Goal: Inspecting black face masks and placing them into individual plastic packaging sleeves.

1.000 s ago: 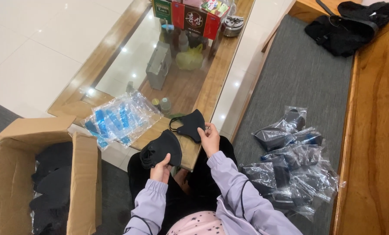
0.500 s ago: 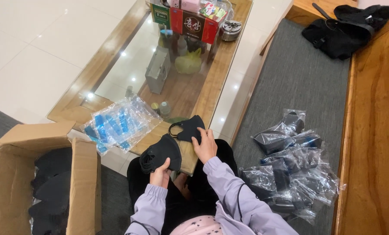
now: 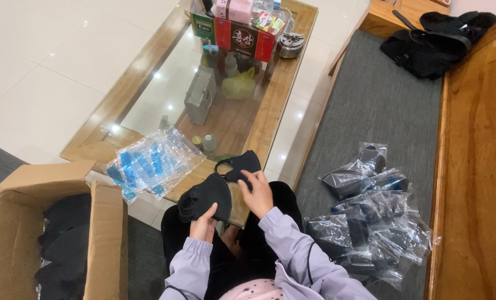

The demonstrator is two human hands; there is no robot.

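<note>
My left hand grips a stack of black face masks at the near edge of the glass-topped coffee table. Just to its right, my right hand rests its fingers on a single black mask lying on the table's wooden rim. A pile of clear plastic sleeves with blue print lies on the table to the left of the masks. Both sleeves are lilac.
An open cardboard box holding black masks stands at lower left. Bagged black masks are heaped on the grey bench cushion at right. Boxes, a yellow bag and a metal case crowd the table's far end. Black bags lie at top right.
My view has tilted a little. The right hand has slid down over the single mask, closer to the stack in my left hand.
</note>
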